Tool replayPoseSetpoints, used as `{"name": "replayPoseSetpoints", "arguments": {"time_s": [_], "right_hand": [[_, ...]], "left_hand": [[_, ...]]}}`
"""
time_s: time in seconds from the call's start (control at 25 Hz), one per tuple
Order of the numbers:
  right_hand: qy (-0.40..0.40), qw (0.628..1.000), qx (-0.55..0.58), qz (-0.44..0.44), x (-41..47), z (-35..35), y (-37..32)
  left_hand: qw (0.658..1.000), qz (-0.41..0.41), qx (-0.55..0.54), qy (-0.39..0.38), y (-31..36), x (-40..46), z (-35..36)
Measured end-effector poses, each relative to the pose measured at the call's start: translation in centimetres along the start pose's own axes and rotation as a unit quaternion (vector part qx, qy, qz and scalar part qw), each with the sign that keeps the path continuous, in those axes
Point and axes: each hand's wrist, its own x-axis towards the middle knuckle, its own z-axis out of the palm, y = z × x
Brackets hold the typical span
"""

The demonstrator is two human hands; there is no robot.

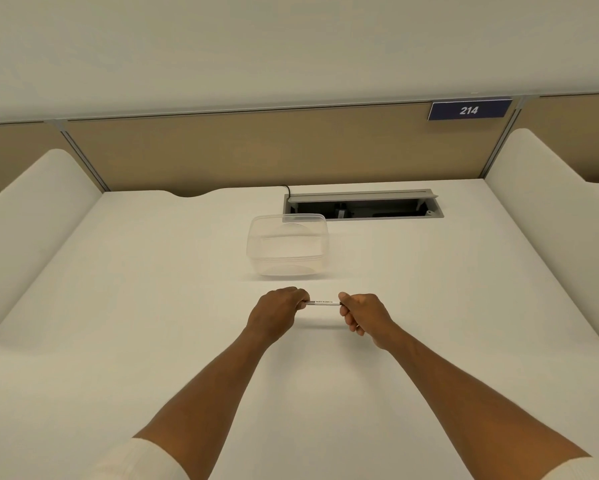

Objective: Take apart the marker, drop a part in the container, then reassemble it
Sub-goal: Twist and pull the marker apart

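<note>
At the far left a white side panel (38,216) rises beside the desk (152,306), its lower end cut off by the picture's edge. A pale sleeve (142,460) shows at the bottom, only its cuff in view.

The left hand (277,315) hovers over the middle of the desk, back of the hand up, fingers curled round the left end of the marker (322,302). That end is hidden inside the fist, so it cannot be told whether a cap sits there. The marker lies level between the two hands, above the desk with a faint shadow beneath it. Its white barrel carries a dark band and small print too fine to read. The right hand (362,315) pinches the right end between thumb and forefinger, the other fingers curled below; a dark bit shows just at the fingertips, possibly the cap, though the grip covers most of it.

Beyond the hands, a little further off, stands a clear plastic container (287,247), open at the top; its walls are so see-through that the base is hard to make out. Behind it to the right is a grey cable hatch (364,204) set in the desk, its lid up, the inside dark and unclear. On the tan partition (222,147) above hangs a blue sign (469,110) reading 214. Another white panel (547,209) closes the right side.
</note>
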Motion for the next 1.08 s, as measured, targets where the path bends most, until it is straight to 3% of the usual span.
{"name": "replayPoseSetpoints", "arguments": {"time_s": [0.24,0.48,1.08], "right_hand": [[0.006,0.998,0.019,-0.065,-0.3,0.1,0.4],[-0.037,0.998,0.053,0.023,-0.8,-0.1,0.1],[-0.057,0.997,0.051,0.022,-1.4,-0.5,0.1]], "left_hand": [[1.0,-0.004,-0.002,0.004,0.0,-0.3,0.3],[1.0,-0.004,0.001,0.011,-0.4,-0.6,0.1],[1.0,-0.009,0.012,0.01,0.3,-1.1,0.3]]}}
